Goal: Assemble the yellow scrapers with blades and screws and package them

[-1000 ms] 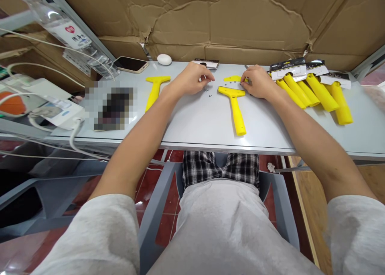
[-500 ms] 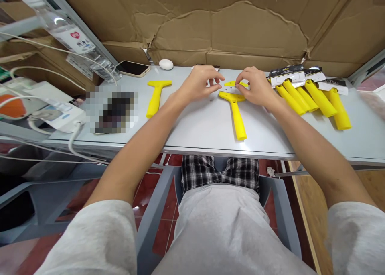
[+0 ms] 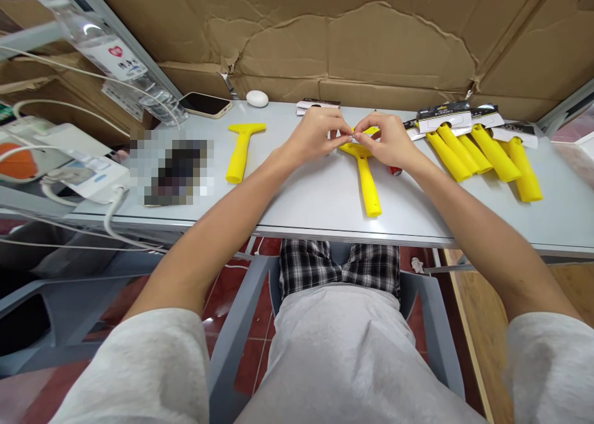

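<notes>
My left hand point(image 3: 320, 132) and right hand point(image 3: 388, 138) pinch narrowly, contents I can't tell; the scraper point(image 3: 368, 186), nearer the right, runs from beneath them toward half past five.

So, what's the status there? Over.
Left hand, right hand: fingertips close together, anything pinched too small to tell. Middle scraper on table. Red item by right hand.

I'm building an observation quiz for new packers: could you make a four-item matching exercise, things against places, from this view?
Things:
1. Bottle
2. Left hand
3. White oval object
4. Yellow handles with cards

Places:
A. Right part of the tabletop
B. Back edge, just right of the phone
C. Far left, tilted
D. Close to the right hand, by a yellow T-shaped tool

Pairs: 1-C, 2-D, 3-B, 4-A
</notes>
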### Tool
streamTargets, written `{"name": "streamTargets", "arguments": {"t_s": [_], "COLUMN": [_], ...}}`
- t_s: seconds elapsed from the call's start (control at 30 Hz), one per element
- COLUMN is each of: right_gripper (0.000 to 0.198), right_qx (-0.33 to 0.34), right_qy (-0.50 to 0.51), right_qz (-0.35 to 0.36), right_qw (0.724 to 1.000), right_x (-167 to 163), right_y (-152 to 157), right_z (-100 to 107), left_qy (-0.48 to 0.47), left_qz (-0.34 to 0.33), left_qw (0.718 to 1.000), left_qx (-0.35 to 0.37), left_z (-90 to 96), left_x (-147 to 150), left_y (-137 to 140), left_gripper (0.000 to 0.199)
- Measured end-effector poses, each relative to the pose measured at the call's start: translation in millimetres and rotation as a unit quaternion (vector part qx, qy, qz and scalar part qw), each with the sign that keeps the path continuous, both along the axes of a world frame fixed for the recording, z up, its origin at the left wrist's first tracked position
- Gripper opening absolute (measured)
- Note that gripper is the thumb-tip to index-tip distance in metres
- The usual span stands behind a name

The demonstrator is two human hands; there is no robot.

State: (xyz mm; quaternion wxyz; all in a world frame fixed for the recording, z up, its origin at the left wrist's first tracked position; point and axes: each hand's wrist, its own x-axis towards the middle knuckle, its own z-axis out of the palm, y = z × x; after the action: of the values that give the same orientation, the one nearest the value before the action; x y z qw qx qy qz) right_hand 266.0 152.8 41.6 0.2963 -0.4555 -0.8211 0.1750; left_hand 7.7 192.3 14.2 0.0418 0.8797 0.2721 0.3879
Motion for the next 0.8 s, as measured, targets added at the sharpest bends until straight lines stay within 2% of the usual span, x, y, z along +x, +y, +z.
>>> {"name": "streamTargets", "arguments": {"t_s": [0.33,0.53,0.63,0.73,0.8], "right_gripper": [0.047,0.050,0.048,0.044,0.043], "right_qx": [-0.011,-0.014,0.006,0.050,0.053], "right_qy": [0.014,0.006,-0.014,-0.070,-0.103], "right_qz": [0.002,0.000,0.000,-0.037,-0.081], "right_qw": [1.000,1.000,1.000,0.996,0.990], "right_x": [-2,-2,1,13,25], "right_y": [-3,-2,1,10,19], "right_z": [1,-2,-1,1,0], "left_qy": [-0.015,-0.019,-0.019,-0.012,-0.005], "left_qz": [0.006,-0.004,-0.003,0.012,0.022], "left_qw": [1.000,1.000,1.000,1.000,1.000], "left_qx": [0.018,0.020,0.011,0.003,-0.002], "left_z": [-3.2,-3.8,-2.0,0.9,2.9], "left_x": [1,2,2,-1,-3], "left_y": [0,1,-1,-2,-2], "left_gripper": [0.030,0.023,0.021,0.022,0.023]}}
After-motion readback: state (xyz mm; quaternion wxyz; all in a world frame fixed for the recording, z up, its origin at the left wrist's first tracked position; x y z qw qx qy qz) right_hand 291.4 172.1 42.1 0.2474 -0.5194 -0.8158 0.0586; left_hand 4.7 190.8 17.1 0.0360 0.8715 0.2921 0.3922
